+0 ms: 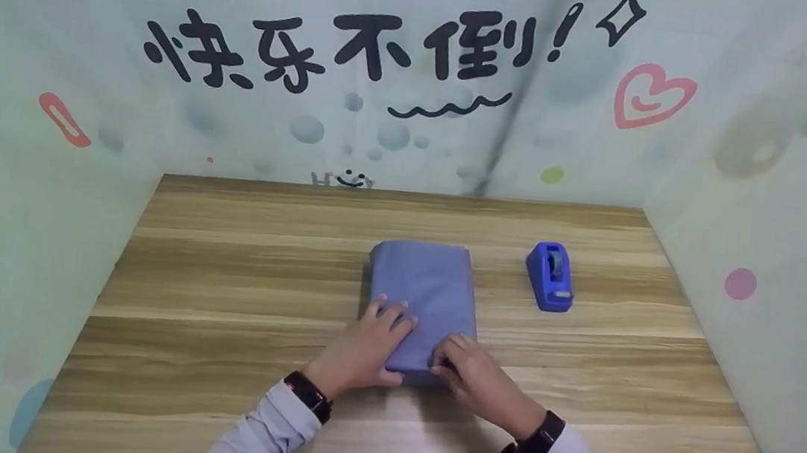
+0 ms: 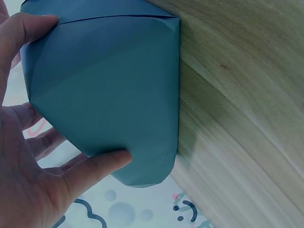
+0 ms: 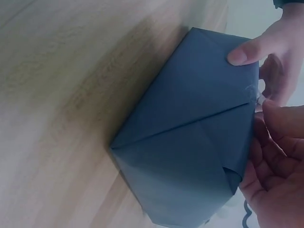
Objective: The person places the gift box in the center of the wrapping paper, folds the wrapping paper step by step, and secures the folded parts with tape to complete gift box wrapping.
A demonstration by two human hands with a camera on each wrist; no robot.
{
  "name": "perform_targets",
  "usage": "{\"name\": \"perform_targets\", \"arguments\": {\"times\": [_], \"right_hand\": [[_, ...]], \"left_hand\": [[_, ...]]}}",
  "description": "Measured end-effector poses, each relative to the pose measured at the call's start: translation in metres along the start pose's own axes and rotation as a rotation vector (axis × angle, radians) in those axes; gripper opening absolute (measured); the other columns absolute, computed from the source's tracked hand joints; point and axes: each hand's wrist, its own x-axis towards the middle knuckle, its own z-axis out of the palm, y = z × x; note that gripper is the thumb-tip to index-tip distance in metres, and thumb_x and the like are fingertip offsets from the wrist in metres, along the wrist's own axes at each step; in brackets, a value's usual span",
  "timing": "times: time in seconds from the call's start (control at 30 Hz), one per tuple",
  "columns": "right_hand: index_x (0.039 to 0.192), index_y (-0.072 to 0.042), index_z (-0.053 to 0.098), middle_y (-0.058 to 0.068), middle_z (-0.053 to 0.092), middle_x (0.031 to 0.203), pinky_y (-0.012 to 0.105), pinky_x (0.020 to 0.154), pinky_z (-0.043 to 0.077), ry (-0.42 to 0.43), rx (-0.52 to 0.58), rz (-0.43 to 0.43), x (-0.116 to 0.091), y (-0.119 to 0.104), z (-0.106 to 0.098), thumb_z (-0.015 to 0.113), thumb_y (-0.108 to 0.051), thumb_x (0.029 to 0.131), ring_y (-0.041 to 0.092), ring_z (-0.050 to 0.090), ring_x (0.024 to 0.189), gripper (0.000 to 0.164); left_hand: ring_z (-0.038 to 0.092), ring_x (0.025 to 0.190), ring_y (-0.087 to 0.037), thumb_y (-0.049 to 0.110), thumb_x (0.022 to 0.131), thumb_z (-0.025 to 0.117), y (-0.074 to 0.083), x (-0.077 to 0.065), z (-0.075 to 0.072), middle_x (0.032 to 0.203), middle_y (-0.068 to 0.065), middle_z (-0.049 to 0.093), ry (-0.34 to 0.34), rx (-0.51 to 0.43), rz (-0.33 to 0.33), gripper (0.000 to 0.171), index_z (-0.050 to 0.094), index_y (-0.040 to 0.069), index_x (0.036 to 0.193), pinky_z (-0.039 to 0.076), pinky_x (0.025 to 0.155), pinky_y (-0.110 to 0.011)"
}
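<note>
Steadying left hand (image 1: pixel 365 346): laid at the eight o'clock corner of the blue parcel (image 1: pixel 431 282), which is grasped between fingers spread on its top and a thumb set on its near end, presumably so that sliding is prevented.
Working right hand (image 1: pixel 484 385): placed between four and five o'clock, fingers curled, the near end's upper edge gripped with the thumb; whether any film is pinched there too cannot be told.
Parcel's place: set flat near the middle of the wooden tabletop (image 1: pixel 217 289), its near end turned to six o'clock, probably so that the folds can be reached by both hands.
Wrapper: smooth, matt and paper-like, drawn into a flat-topped block; the near end is creased into slanting flaps (image 3: pixel 171 190).
Glint: a clear film (image 3: pixel 251 90), likely tape, is seen by the fold's end.
Tape dispenser (image 1: pixel 540 278): stood at two o'clock, apart from the parcel, perhaps kept within reach; wedge-shaped, seemingly plastic, with a roll seated inside.
</note>
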Motion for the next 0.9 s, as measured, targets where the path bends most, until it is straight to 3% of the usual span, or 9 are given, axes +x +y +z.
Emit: {"name": "perform_targets", "arguments": {"times": [0.2,0.53,0.9], "right_hand": [[0.089,-0.007,0.055,0.000,0.053,0.086,0.028,0.072,0.045,-0.054,-0.140,-0.040,0.002,-0.007,-0.005,0.058,-0.011,0.090,0.013,0.049,0.082,0.004],[0.086,-0.012,0.057,0.000,0.054,0.092,0.028,0.072,0.044,-0.088,-0.242,-0.148,0.004,-0.009,-0.009,0.063,-0.017,0.086,0.016,0.048,0.084,0.008],[0.082,-0.012,0.062,0.001,0.055,0.095,0.029,0.071,0.042,-0.066,-0.376,-0.121,0.007,-0.014,-0.002,0.067,-0.020,0.083,0.017,0.049,0.086,0.010]], "left_hand": [[0.042,0.123,-0.042,0.049,0.067,0.074,0.001,0.001,0.001,0.136,-0.017,0.045,0.006,0.022,0.010,0.082,0.048,0.007,0.132,0.043,0.101,-0.043],[0.039,0.126,-0.043,0.052,0.070,0.071,0.000,-0.001,-0.002,0.140,-0.017,0.041,-0.020,0.012,-0.008,0.083,0.045,0.008,0.135,0.043,0.100,-0.044],[0.039,0.127,-0.043,0.053,0.070,0.070,0.000,-0.001,-0.001,0.140,-0.017,0.041,-0.024,0.011,0.005,0.084,0.044,0.008,0.136,0.042,0.101,-0.046]]}}
